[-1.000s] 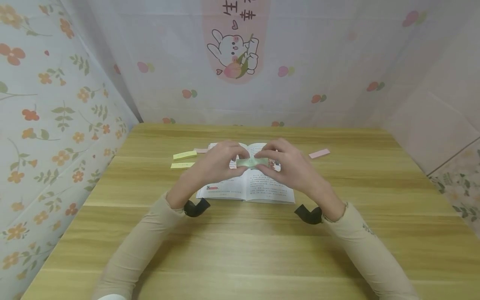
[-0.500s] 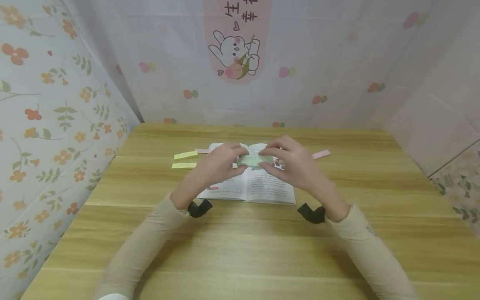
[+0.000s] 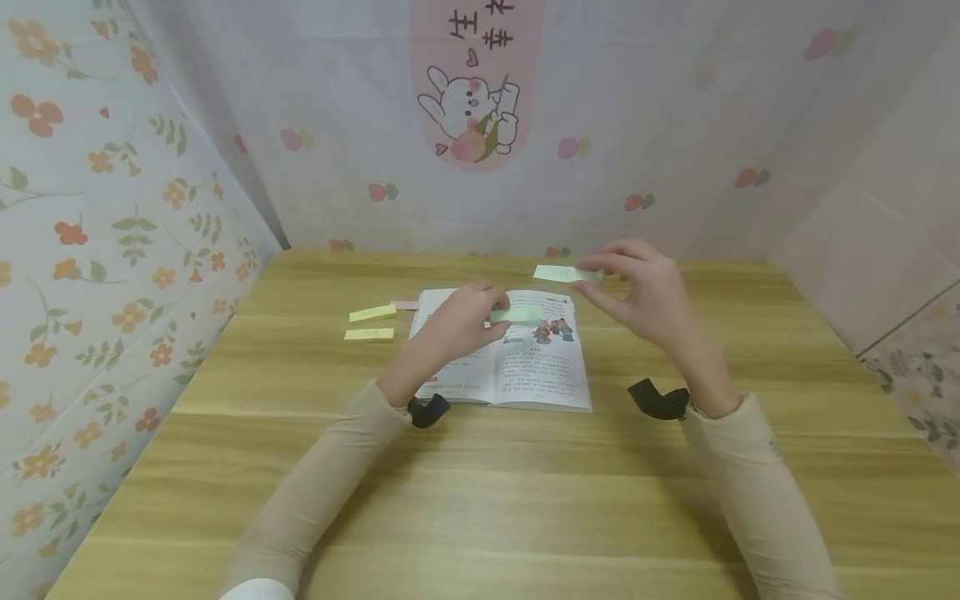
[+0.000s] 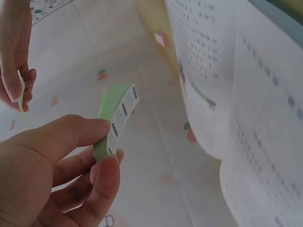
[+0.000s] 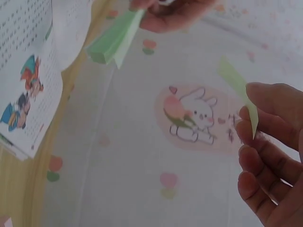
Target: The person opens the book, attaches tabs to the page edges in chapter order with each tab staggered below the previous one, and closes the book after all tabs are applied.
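My left hand (image 3: 463,321) pinches a pad of green sticky notes (image 4: 113,109) between thumb and fingers, above the open book (image 3: 536,371). In the left wrist view, printed marks show along the pad's pale underside. Up and to the right, my right hand (image 3: 645,287) pinches a single light green sticky note (image 3: 557,273) by one end, apart from the pad. Faint writing shows on this strip in the head view. The right wrist view has the same strip edge-on between thumb and fingers, with the pad's loose top leaf standing away.
Left of the book lie two yellow sticky notes (image 3: 372,313), one above the other. A pink sticky note (image 3: 406,306) touches the book's left edge. Another pink piece (image 4: 161,39) shows on the wooden table (image 3: 510,500). A patterned cloth (image 3: 675,108) hangs behind the table.
Both hands were together on the green pad. The right hand has moved up and right with one strip peeled off; the left hand has shifted slightly right with the pad.
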Motion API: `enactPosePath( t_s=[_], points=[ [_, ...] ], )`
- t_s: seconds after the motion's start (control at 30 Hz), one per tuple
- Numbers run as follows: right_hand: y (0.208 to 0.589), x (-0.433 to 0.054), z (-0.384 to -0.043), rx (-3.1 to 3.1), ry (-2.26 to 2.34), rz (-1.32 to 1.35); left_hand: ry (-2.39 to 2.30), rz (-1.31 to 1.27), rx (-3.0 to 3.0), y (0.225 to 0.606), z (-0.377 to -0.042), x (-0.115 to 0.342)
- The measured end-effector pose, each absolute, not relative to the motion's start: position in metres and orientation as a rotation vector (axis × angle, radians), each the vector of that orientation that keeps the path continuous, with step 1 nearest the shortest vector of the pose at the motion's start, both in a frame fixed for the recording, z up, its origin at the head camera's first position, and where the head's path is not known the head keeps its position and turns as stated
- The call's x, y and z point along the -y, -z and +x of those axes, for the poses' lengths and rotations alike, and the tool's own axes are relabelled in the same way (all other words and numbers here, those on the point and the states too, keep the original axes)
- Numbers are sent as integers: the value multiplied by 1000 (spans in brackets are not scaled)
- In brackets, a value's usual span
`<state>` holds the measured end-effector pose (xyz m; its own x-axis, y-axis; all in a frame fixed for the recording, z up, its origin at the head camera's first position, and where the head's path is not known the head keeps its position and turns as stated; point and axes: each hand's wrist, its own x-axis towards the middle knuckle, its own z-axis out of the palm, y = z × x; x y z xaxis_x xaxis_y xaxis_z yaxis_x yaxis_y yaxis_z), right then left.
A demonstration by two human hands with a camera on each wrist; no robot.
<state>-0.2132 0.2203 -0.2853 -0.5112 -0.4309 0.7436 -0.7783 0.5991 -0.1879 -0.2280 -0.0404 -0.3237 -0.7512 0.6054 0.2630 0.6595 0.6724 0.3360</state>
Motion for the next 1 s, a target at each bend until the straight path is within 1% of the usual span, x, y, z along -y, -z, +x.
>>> enactPosePath(
  t_s=[0.13, 0.4, 0.73, 1.0],
  points=[
    [283, -233, -220, 2144, -671, 912, 635, -1042, 2797, 332, -232, 26],
    [280, -260, -226, 2191, -723, 726, 647, -1022, 2868, 340, -237, -10],
    [280, -270, -231, 2220, -746, 679, 604, -1070, 2879, 352, -244, -54],
    [282, -286, -234, 2283, -716, 563, 623, -1068, 2943, 360, -249, -93]
  ],
)
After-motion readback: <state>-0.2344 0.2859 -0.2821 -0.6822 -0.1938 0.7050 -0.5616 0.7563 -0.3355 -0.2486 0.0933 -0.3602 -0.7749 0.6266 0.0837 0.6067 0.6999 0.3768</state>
